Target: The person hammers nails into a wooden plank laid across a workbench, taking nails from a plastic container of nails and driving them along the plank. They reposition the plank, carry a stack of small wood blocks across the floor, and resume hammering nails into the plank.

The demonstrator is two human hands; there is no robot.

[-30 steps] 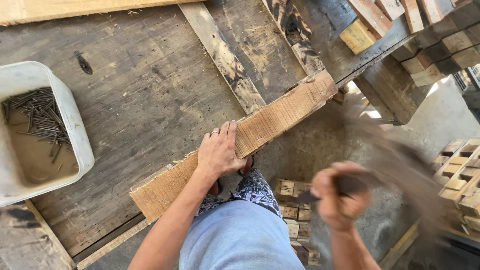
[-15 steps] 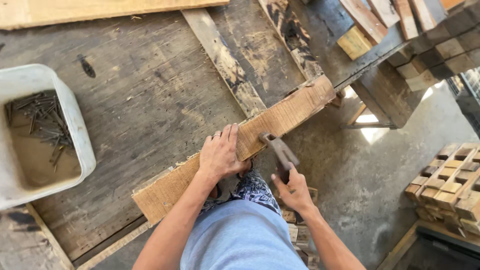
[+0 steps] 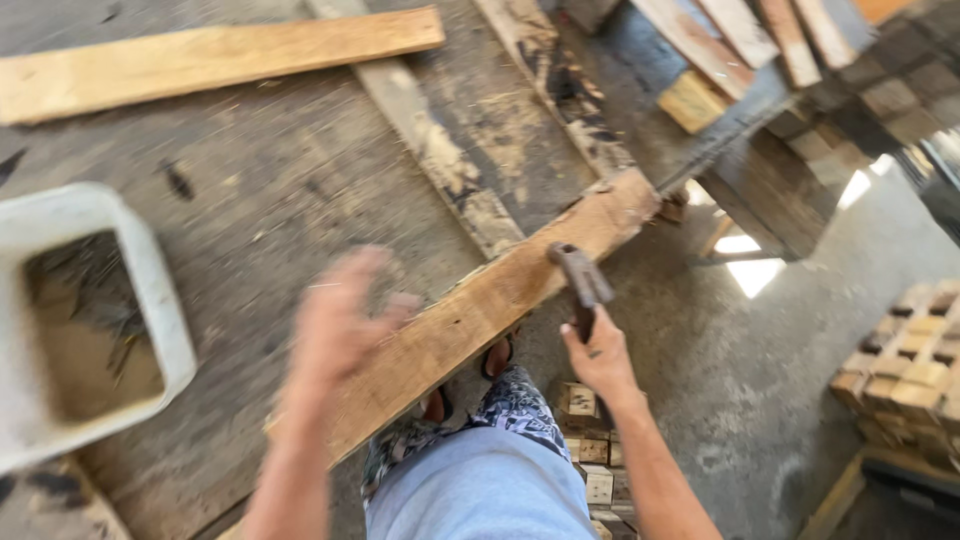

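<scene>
A long wooden plank [image 3: 500, 300] lies slanted across the edge of the worn wooden worktable [image 3: 250, 190]. My right hand [image 3: 598, 358] grips the handle of a hammer [image 3: 582, 278], whose head rests on or just over the plank. My left hand [image 3: 340, 322] is blurred and lifted above the table, fingers spread, holding nothing, just left of the plank.
A white plastic tub [image 3: 160, 310] with several nails stands at the table's left. A pale board [image 3: 210, 55] lies at the back. Stacked wood blocks [image 3: 915, 365] sit on the concrete floor at right. More boards and timber pile up at top right [image 3: 760, 40].
My left hand has lifted off the plank and swung left toward the tub. The hammer came down from a raised swing onto the plank and stays there. The camera moved closer.
</scene>
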